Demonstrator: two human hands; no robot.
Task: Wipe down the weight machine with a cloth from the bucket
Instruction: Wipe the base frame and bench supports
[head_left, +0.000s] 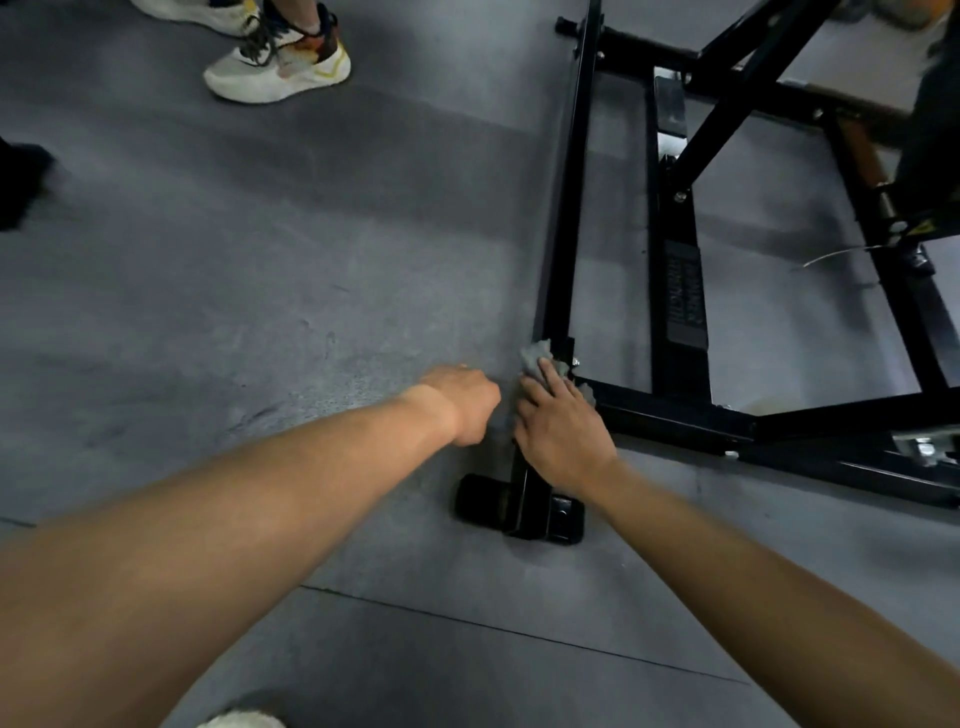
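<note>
Pressing the cloth (540, 357) onto the frame (563, 234) at its near corner, my right hand (563, 428) lies flat, fingers straight. My left hand (465, 402) is a curled fist just beside it, apparently empty. I judge the cloth soft, limp and light, best bunched under the palm. The frame looks rigid and heavy.

A grey floor (234, 270), matte and scuffed, is seen throughout, with a speckled patch (358, 384) near the middle. It is crossed low down by a thin seam (467, 623). White sneakers (280, 67) trimmed in yellow and orange are planted at top left. A dark shape (21, 182) is cut off by the left edge.
</note>
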